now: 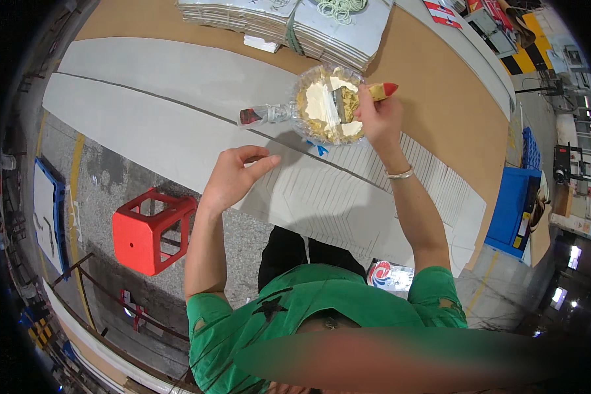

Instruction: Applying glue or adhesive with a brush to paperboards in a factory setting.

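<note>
A round pan lined with clear plastic holds a pale cream and yellowish paste. Its plastic-wrapped handle points left and ends in black and red. My right hand is closed on a brush with a wooden, red-ended handle. The brush's flat head is down in the pan, partly hidden by the paste and my fingers. My left hand hovers empty over the near grey-white board, below the pan handle, with thumb and forefinger apart.
A brown board lies under long grey-white sheets, some with rows of lines. At the far side sits a stack of flat cardboard with pale cord on top. A red stool stands left, a blue bin right.
</note>
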`<state>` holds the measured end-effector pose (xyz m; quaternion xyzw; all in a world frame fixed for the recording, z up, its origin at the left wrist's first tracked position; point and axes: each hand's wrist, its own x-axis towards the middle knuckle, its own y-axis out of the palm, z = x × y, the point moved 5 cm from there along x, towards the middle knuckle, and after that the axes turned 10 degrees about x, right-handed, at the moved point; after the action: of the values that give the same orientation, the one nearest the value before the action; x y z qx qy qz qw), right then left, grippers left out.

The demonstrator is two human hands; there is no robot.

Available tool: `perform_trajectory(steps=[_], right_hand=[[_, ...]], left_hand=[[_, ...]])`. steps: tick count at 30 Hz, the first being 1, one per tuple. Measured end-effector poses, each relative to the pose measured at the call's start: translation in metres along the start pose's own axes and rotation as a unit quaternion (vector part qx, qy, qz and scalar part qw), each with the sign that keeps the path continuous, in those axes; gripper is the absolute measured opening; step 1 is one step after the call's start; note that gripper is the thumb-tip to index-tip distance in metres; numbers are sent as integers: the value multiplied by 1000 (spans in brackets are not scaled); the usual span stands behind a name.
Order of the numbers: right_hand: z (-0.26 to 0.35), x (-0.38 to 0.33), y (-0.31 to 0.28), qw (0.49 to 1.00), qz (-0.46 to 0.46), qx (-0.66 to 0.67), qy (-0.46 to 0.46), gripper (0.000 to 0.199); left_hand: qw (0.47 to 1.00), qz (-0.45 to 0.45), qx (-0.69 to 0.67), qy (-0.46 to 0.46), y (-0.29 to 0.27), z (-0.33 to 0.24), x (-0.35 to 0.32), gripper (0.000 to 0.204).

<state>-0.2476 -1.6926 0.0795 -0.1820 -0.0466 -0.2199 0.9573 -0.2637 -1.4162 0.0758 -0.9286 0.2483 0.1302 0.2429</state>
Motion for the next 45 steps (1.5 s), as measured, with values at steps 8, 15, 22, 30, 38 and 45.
perform_trajectory(steps=[8,15,22,30,38,45], right_hand=[[11,9,-15,961,-29,259,90,25],[-40,7,-34,924,-106,346,121,23],[-34,-14,-97,880,-220,401,124,19],[-44,-67,-160,742,-321,570,147,22],[-9,-121,-231,740,-377,554,48,29],[-18,-238,-346,780,-461,423,-1,25]], left_hand=[[991,-106,-19,76,-14,-10,29,30],[885,-90,424,169,3,-26,92,33],[829,66,549,86,27,-6,135,27],[853,31,511,101,18,-46,100,25],[824,69,526,200,112,-120,75,26],[777,207,509,306,276,-154,47,29]])
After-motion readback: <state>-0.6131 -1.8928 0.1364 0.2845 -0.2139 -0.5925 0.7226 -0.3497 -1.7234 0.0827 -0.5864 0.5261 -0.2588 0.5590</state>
